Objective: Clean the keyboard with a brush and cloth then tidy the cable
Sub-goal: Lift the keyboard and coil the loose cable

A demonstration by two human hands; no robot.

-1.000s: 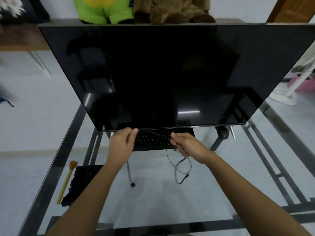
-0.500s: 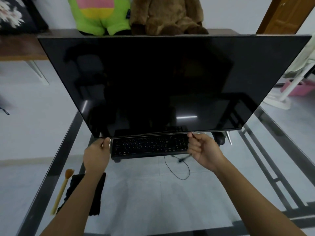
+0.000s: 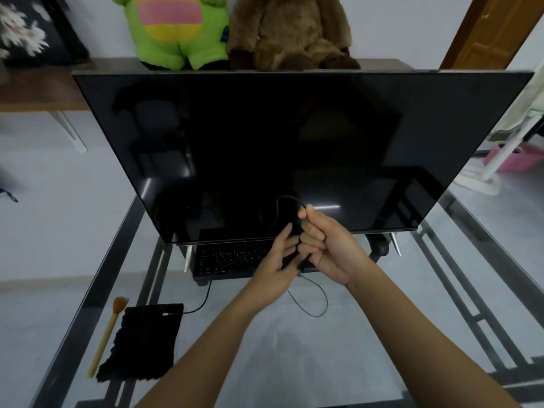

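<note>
A black keyboard (image 3: 229, 257) lies on the glass table under the lower edge of a large dark monitor (image 3: 294, 148). Its thin black cable (image 3: 319, 304) loops on the glass in front and rises in an arc before the screen. My left hand (image 3: 276, 266) and my right hand (image 3: 326, 245) meet above the keyboard's right end, both closed on the cable. A wooden-handled brush (image 3: 107, 334) and a black cloth (image 3: 144, 340) lie at the near left of the table.
The glass table (image 3: 294, 348) has a dark metal frame. A second cable (image 3: 203, 301) runs from the keyboard's left end to the cloth. A green plush toy (image 3: 176, 28) and a brown one (image 3: 288, 30) sit behind the monitor. A black mouse (image 3: 379, 245) rests at the right.
My hands came together from the keyboard's two ends to its right side, gathering the cable into a loop in front of the screen. The view tilted down a little.
</note>
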